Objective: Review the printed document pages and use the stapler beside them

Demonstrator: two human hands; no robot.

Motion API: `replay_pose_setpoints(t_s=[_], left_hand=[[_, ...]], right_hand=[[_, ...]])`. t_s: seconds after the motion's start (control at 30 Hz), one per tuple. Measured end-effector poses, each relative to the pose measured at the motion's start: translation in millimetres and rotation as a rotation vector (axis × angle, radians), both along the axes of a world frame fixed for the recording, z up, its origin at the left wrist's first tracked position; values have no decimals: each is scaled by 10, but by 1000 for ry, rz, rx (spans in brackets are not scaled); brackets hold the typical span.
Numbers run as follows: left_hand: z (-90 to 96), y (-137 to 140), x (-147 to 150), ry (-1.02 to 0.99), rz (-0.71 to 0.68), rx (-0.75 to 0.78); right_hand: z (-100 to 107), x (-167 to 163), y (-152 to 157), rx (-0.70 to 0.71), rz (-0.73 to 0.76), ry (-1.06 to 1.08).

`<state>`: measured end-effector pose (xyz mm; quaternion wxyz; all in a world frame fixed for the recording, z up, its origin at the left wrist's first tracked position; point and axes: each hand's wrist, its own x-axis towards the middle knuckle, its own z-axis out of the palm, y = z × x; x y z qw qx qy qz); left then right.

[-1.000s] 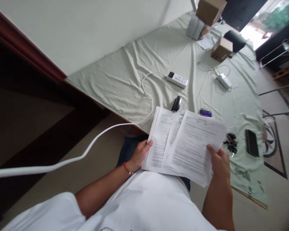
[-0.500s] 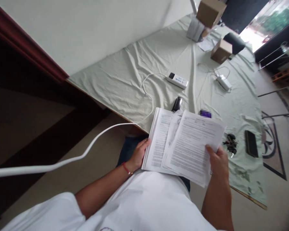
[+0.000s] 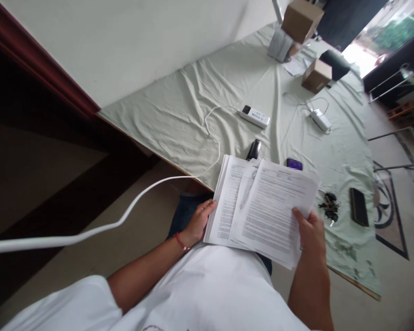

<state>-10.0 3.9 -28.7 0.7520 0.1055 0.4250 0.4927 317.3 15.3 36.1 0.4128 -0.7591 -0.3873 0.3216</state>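
My left hand point(image 3: 199, 222) grips the left edge of a stack of printed papers point(image 3: 227, 202), thumb on top and fingers underneath. A few loose printed sheets point(image 3: 269, 209) lie fanned over the right part of that stack. Closed on their right edge is my right hand point(image 3: 310, 230), its thumb pressed on the top page and its other fingers hidden below. The papers are held in front of my white shirt, at the table's near edge. Just past their top edge lies a black stapler-like object point(image 3: 254, 149), partly covered, beside a small purple item point(image 3: 294, 164).
A pale green cloth covers the table point(image 3: 179, 105). On it are a white power bank-like device point(image 3: 255, 116) with a white cable point(image 3: 138, 197), a white adapter point(image 3: 320, 120), keys point(image 3: 330, 207), a dark phone point(image 3: 359, 207) and cardboard boxes point(image 3: 316, 76).
The loose sheets and my right hand have shifted very slightly left. My left hand keeps the same hold on the stack.
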Motion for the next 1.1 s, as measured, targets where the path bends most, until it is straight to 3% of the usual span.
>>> replay_pose_setpoints(t_s=[0.33,0.6,0.8,1.1], left_hand=[[-55,-22,-5,26,21,23],[32,-49,-2,-99,-88,-17],[61,-68,33,-29,-132,6],[10,-49,47,96,-120,106]], right_hand=[[-18,-229,28,-62,29,220],[-109,-268,32,-73,104,187],[-138,-390,36,-49,187,145],[-165,-449,51,-35,182,147]])
